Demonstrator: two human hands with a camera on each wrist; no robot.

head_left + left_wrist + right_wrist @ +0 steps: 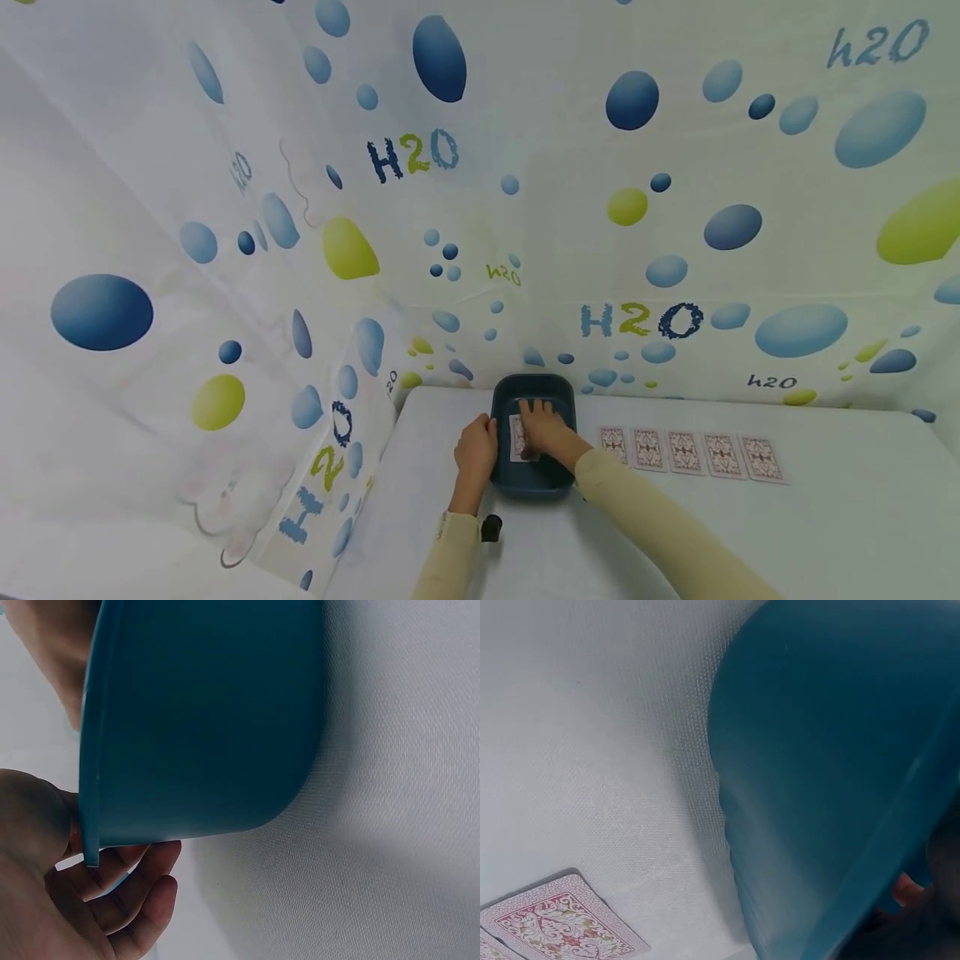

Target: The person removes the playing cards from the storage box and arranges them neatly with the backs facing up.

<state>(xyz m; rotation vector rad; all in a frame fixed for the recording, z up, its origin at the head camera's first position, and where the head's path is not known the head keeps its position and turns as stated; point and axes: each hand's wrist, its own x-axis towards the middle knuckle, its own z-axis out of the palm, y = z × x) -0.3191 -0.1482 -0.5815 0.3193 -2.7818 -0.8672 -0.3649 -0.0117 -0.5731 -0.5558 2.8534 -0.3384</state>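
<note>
A dark teal plastic basin (534, 483) stands on the white table, its rim towards me. My left hand (476, 446) grips its left rim; the left wrist view shows the thumb side of that hand (37, 877) at the rim, with curled fingers below the wall. Inside the basin, a playing card (516, 439) with a red patterned back lies face down. My right hand (546, 429) reaches in over the card's right side, fingers spread and fairly straight, thumb low near the card. In the right wrist view the basin wall (817, 750) hides most of this hand.
Several face-down playing cards (684, 452) lie in a row on the table (840, 517) right of the basin. A white sheet (555, 242) with blue and green drops hangs behind and to the left. A small black object (491, 527) is at my left wrist.
</note>
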